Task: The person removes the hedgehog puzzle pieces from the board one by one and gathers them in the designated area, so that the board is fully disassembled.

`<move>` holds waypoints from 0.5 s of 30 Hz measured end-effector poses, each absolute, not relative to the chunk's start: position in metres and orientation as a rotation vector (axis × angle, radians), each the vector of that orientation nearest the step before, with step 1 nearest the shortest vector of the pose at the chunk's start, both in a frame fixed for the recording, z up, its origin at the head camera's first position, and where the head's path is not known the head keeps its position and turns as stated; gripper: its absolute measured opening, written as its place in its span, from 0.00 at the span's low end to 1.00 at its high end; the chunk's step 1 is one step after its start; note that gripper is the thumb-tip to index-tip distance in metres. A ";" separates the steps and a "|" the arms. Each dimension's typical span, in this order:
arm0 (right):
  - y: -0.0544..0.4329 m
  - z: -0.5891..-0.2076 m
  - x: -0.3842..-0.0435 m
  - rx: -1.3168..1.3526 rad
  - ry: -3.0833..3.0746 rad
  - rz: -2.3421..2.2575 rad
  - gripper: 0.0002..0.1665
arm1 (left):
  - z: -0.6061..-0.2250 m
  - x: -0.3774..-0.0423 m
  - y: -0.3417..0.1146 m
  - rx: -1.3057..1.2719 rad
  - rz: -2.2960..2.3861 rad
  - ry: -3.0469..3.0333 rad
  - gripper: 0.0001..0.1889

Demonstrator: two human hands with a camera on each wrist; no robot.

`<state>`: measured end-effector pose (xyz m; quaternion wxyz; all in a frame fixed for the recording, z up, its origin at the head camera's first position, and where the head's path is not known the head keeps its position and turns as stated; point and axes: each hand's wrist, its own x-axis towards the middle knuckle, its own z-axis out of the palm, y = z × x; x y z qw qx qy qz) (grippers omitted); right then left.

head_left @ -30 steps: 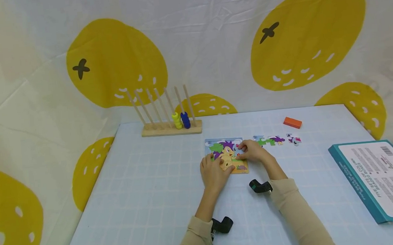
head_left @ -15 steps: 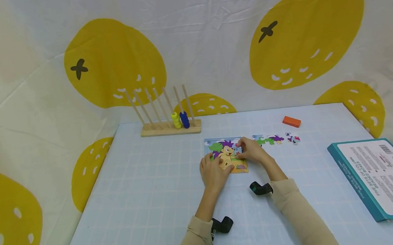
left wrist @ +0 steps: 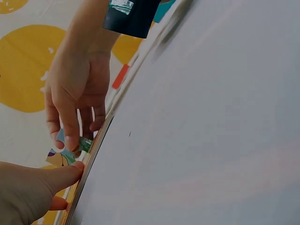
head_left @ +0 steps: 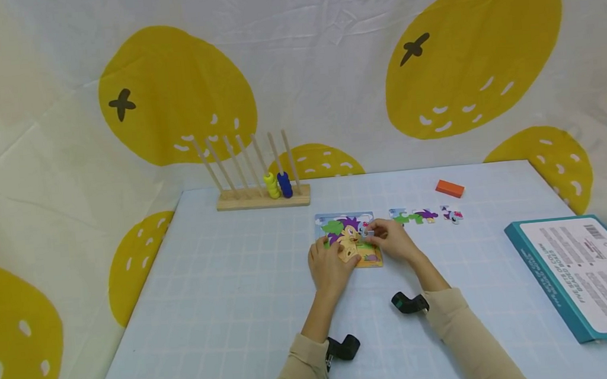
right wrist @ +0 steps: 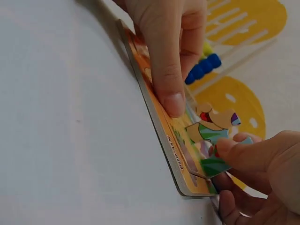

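Note:
A small tray jigsaw puzzle [head_left: 370, 263] with a purple-haired cartoon animal lies mid-table. My left hand [head_left: 330, 268] rests on its left and lower part, fingers spread; in the right wrist view the left thumb [right wrist: 171, 101] presses the picture near the lower edge. Over the right side, my right hand [head_left: 393, 239] pinches a puzzle piece [right wrist: 215, 164] in blue and green between thumb and fingers. That piece stands tilted up from the tray, and a part of the picture with the animal's mouth [right wrist: 211, 117] rises beside it.
Loose puzzle pieces [head_left: 425, 215] lie right of the tray, below an orange block [head_left: 450, 188]. A wooden peg stand [head_left: 264, 200] with yellow beads [head_left: 272, 186] and blue beads [head_left: 285, 185] is at the back left. A teal-edged box [head_left: 583, 280] lies at the right.
My right hand has shifted slightly toward me and to the right, and the piece in its fingers now shows tilted up. The left hand has stayed in place.

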<state>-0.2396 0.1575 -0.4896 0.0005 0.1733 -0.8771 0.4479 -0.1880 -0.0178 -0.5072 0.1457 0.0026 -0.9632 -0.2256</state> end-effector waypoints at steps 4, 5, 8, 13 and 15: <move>0.159 -0.484 -0.236 0.623 -2.787 1.426 0.03 | -0.507 -0.188 -0.017 0.012 -0.673 -2.773 0.25; 0.159 -0.483 -0.236 0.639 -2.791 1.431 0.03 | -0.507 -0.188 -0.017 0.011 -0.677 -2.772 0.25; 0.159 -0.483 -0.235 0.621 -2.789 1.433 0.04 | -0.507 -0.187 -0.017 0.009 -0.674 -2.768 0.25; 0.155 -0.489 -0.237 0.465 -2.771 1.347 0.12 | -0.507 -0.187 -0.017 0.018 -0.663 -2.767 0.25; 0.153 -0.490 -0.238 0.406 -2.781 1.317 0.15 | -0.507 -0.187 -0.017 0.020 -0.660 -2.773 0.25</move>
